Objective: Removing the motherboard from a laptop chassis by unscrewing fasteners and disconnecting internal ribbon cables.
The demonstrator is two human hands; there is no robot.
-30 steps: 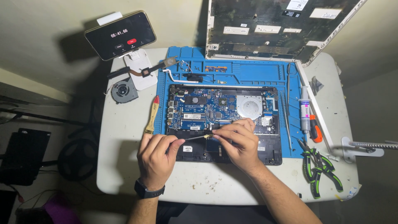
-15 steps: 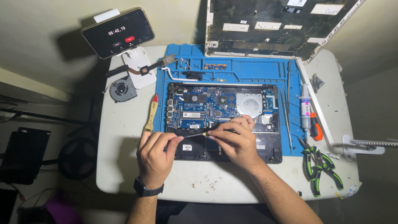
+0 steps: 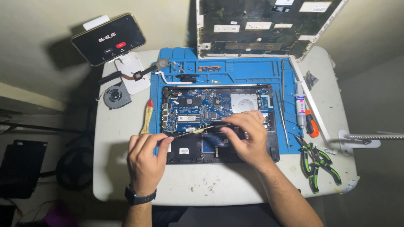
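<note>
- Bright blue: work mat [image 3: 235,69].
- On the mat, darker blue, dotted with black chips: circuit board [image 3: 198,111], in a black laptop base [image 3: 273,155].
- Left of the mat, yellow with a red tip: brush handle [image 3: 147,117].
- Right of the mat, green and black: pliers [image 3: 316,162].
- Beside the mat, white with grey tip: syringe tube [image 3: 299,105].
- Under the mat, off-white, speckled: table [image 3: 210,189].
</note>
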